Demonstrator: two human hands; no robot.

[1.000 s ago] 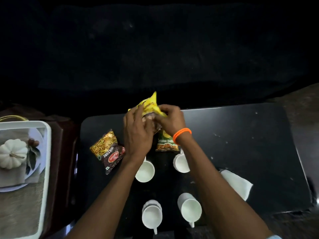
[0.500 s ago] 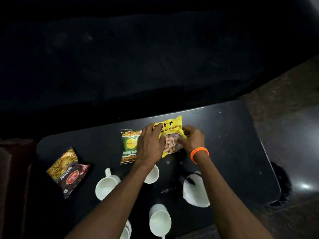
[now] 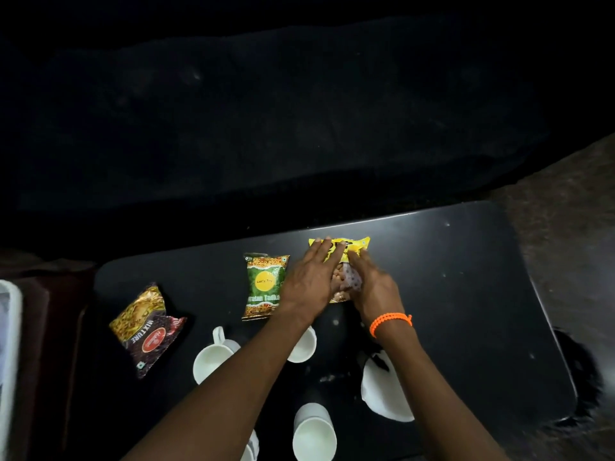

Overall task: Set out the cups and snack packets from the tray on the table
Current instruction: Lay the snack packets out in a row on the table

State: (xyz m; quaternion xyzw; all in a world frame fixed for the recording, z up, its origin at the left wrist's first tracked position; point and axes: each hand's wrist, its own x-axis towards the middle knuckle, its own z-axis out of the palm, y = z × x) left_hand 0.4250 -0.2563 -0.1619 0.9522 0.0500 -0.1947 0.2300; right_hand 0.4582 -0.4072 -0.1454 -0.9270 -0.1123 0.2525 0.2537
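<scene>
A yellow snack packet (image 3: 353, 244) lies flat on the black table (image 3: 466, 294), towards its far edge. My left hand (image 3: 309, 284) rests flat on the packet's left half with the fingers spread. My right hand (image 3: 372, 287), with an orange band at the wrist, curls over the packet's right side. Just left of it lies a green packet (image 3: 264, 284), and a dark red and gold mixture packet (image 3: 146, 327) lies farther left. White cups stand near me: one (image 3: 211, 361) under my left forearm, one (image 3: 303, 344) between my arms, one (image 3: 314, 434) at the front, and another cup (image 3: 251, 447) partly hidden.
A white folded cloth (image 3: 386, 394) lies under my right forearm. The white tray's rim (image 3: 8, 361) shows at the far left edge, beside the table. Beyond the table's far edge everything is dark. Brownish floor shows at the right.
The yellow packet went from raised between both hands to lying flat on the table right of the green packet. My left hand has spread out flat on it. The view shifted right.
</scene>
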